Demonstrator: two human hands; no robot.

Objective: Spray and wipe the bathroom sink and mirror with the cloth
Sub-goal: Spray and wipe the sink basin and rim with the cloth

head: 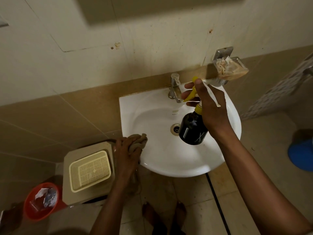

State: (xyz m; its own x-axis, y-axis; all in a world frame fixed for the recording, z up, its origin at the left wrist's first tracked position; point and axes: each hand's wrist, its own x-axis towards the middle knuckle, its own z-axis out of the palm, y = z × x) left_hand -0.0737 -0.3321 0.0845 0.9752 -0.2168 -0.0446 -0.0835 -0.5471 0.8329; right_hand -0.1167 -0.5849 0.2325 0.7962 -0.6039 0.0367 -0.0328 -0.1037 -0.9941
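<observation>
A white wall-mounted sink [162,160] fills the middle of the view, with a chrome tap [174,87] at its back and a drain [175,128] in the bowl. My right hand [210,107] holds a black spray bottle [193,131] with a yellow trigger head over the bowl, fingers on the trigger, nozzle toward the tap. My left hand [127,153] grips a bunched brown cloth [138,141] at the sink's left rim. The lower edge of the mirror [152,9] shows at the top.
A beige toilet cistern [74,192] with a cream basket [89,170] on its lid stands left of the sink. An orange waste bin [40,200] sits lower left. A clear soap dish [230,68] hangs on the wall at right. A blue bucket [303,155] is far right.
</observation>
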